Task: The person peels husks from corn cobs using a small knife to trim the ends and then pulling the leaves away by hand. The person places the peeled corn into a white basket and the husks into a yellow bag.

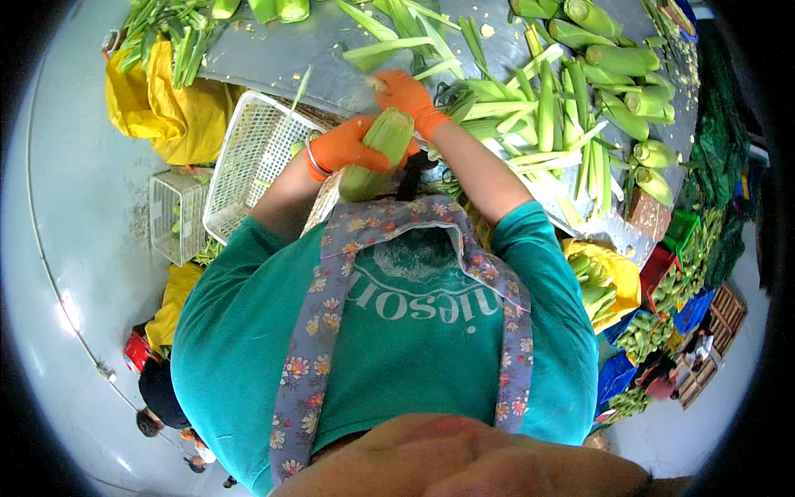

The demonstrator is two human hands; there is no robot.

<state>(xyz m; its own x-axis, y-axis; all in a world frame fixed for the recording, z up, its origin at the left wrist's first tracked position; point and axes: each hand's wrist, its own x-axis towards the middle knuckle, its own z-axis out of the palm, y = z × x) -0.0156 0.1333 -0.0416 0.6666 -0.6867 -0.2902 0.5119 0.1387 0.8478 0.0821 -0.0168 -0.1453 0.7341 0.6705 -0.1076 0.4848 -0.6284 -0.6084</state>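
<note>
An ear of corn, still in its green husk, is gripped in my left hand, which wears an orange glove. It tilts upward in front of my chest, its cut end toward the table. My right hand, gloved in orange too, is closed just beyond the ear's top, over the table's near edge. A small pale, blurred thing shows at its fingertips; I cannot make out what it is. Loose husk leaves lie right of my right hand, and more stripped leaves lie beyond it.
A metal table spans the far side. Husked-on corn ears are piled at its right. A white plastic basket stands at my left, with yellow sacks beyond. Another yellow sack holds green leaves at my right.
</note>
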